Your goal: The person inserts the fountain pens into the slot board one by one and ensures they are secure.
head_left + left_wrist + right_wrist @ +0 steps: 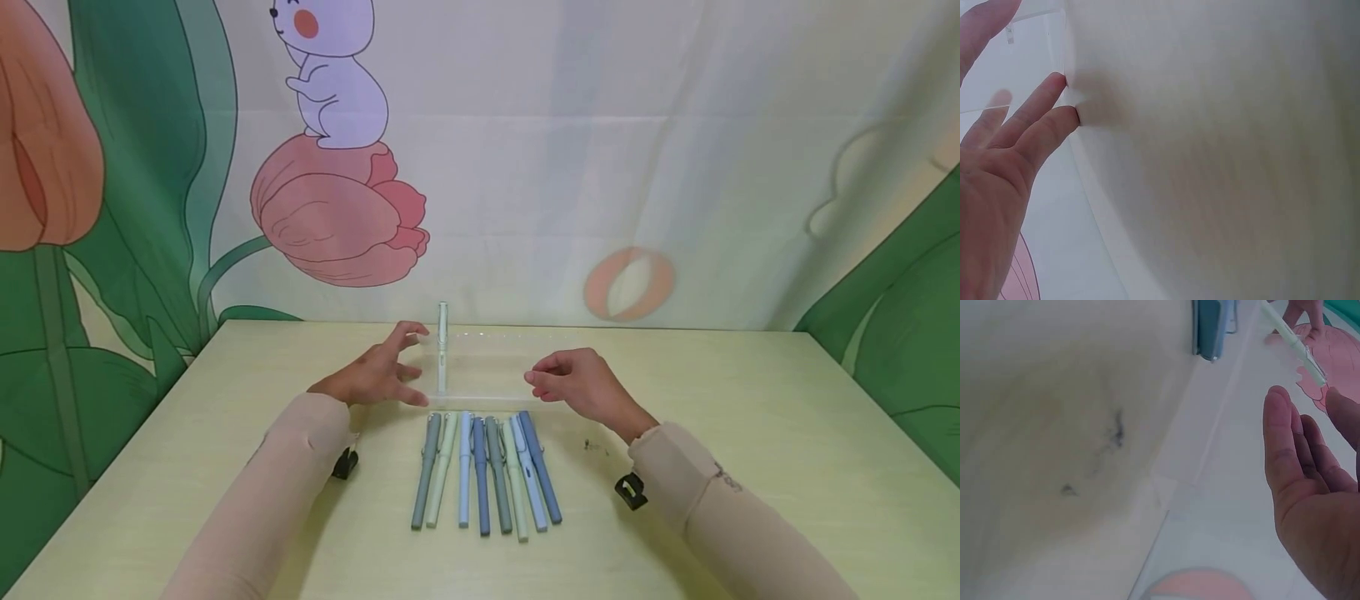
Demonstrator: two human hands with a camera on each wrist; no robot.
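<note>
A clear plastic holder point(487, 400) stands towards the back of the table. One pale green pen point(442, 346) rests across it near its left end, its top rising past the back edge. My left hand point(382, 367) is at that end with fingers spread, thumb by the front corner and a finger by the back corner; two fingertips meet the table edge of the holder in the left wrist view. By the right end, my right hand point(577, 383) hovers with fingers loosely bent, nothing between them. In the right wrist view the pen point(1297, 344) lies beyond its fingertips.
Several capped pens point(483, 475) in grey-green, light green, light blue and darker blue lie side by side in front of the holder. Dark marks point(596, 447) show on the table to the right. A printed curtain point(510, 208) hangs behind the table.
</note>
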